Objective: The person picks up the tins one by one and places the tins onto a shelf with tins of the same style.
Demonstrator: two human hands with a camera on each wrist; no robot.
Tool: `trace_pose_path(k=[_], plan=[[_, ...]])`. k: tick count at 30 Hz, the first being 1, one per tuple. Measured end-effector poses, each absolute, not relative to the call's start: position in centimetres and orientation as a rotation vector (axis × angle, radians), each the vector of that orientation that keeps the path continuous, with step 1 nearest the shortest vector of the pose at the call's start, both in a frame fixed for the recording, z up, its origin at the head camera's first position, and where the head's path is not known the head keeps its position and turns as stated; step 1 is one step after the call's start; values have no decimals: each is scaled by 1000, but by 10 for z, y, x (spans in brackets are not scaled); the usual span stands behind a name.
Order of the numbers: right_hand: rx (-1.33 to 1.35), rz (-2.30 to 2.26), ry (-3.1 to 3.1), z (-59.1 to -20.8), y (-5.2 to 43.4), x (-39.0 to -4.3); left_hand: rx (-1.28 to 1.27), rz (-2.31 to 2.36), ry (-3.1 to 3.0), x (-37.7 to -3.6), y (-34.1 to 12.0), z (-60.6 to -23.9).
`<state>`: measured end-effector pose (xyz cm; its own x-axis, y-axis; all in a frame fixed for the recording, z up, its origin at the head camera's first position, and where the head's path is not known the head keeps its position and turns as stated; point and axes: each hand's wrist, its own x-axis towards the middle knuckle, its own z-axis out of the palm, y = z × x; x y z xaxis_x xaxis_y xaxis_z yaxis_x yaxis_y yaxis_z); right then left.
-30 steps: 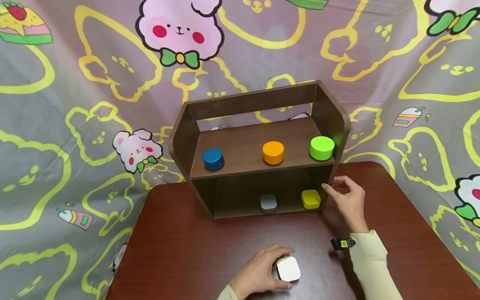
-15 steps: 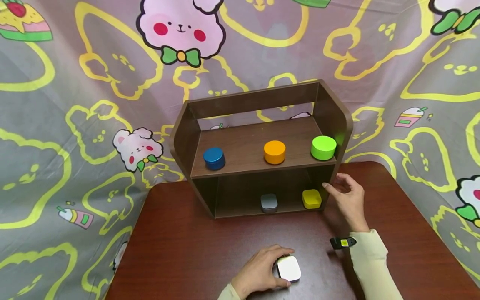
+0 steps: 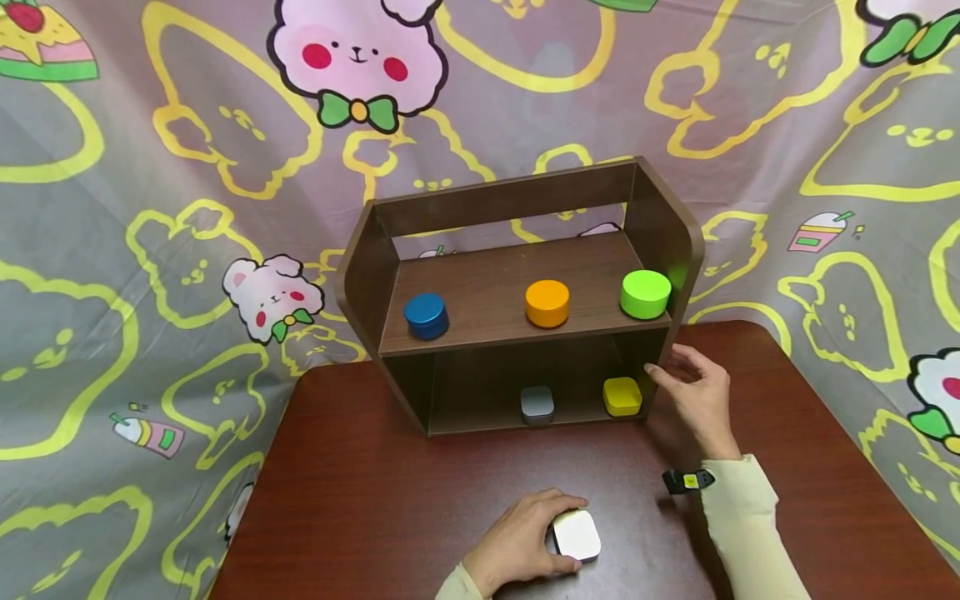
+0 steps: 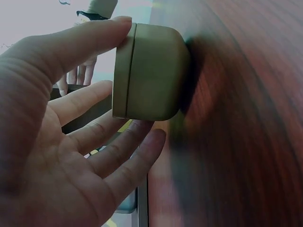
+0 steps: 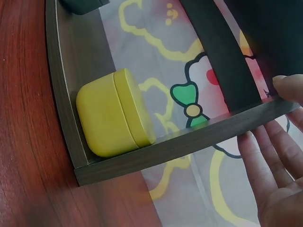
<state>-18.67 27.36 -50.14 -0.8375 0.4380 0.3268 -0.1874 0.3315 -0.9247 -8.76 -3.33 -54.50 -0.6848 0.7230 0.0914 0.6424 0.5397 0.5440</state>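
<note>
**White square tin held at the table's near edge**

Glossy and pale on top, the white square tin (image 3: 577, 535) has rounded corners, and in the left wrist view we see a seam running round its side where lid meets base. It sits on the dark red-brown table (image 3: 360, 500), well in front of the shelf (image 3: 517, 208). Our left hand (image 3: 517, 546) grips it, thumb on one side and fingers curled round the other. Our right hand (image 3: 697, 398) rests against the shelf's right upright, fingers straight and slightly spread, holding nothing. Just inside that upright, on the lower level, we see a yellow square tin (image 3: 622, 397) with a grey one (image 3: 537, 403) near it. Above stand blue (image 3: 426, 316), orange (image 3: 547, 302) and green (image 3: 645, 294) round tins.
</note>
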Motion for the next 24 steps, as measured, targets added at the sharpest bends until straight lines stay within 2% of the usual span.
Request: trace_pose_path(k=[9,19,24], plan=[[-214,1530,-2100,-503,278,-187,1213,811,2642,-90,-30,-548],[-162,1566,-2107,-478,269,-176,1204,837,2626,-92,-30,-549],[-143,1578,-2092,-477,268,-175,1201,828,2630,-92,-30,-550]])
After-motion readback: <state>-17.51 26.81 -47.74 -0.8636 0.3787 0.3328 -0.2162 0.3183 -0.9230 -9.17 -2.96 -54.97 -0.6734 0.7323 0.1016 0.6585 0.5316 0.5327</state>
